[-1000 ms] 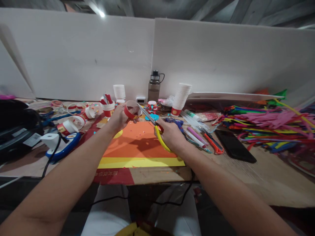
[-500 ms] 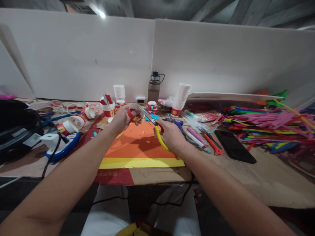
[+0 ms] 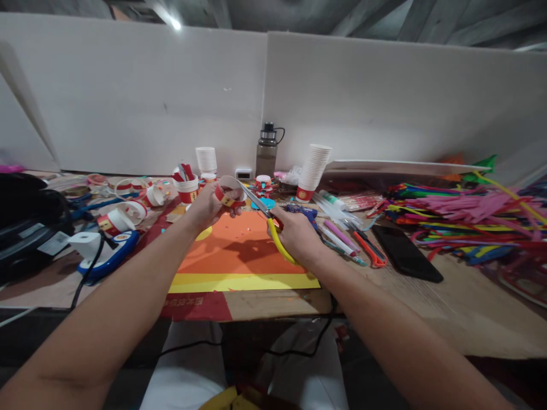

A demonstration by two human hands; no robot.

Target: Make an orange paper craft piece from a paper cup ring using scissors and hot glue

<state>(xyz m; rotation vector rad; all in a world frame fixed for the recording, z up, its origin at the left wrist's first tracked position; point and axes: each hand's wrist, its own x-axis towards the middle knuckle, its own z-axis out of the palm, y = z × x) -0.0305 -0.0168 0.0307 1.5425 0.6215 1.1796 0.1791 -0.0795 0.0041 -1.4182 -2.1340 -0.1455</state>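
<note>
My left hand (image 3: 208, 206) is closed on a red and white paper cup ring (image 3: 229, 193), held above the far edge of an orange sheet (image 3: 239, 249). My right hand (image 3: 296, 235) grips scissors with yellow handles (image 3: 273, 229). Their blades point up and left, with the tips touching the ring's right side. A yellow sheet (image 3: 243, 282) shows under the orange one along its near edge.
A stack of paper cups (image 3: 313, 171) and a dark bottle (image 3: 266, 150) stand by the white back wall. Cut cups (image 3: 123, 214) lie at the left. Pens, an orange cutter (image 3: 370, 251), a black phone (image 3: 405, 253) and coloured pipe cleaners (image 3: 465, 213) fill the right.
The left hand turned the cup ring slightly against the scissor blades. Both hands stayed in nearly the same place.
</note>
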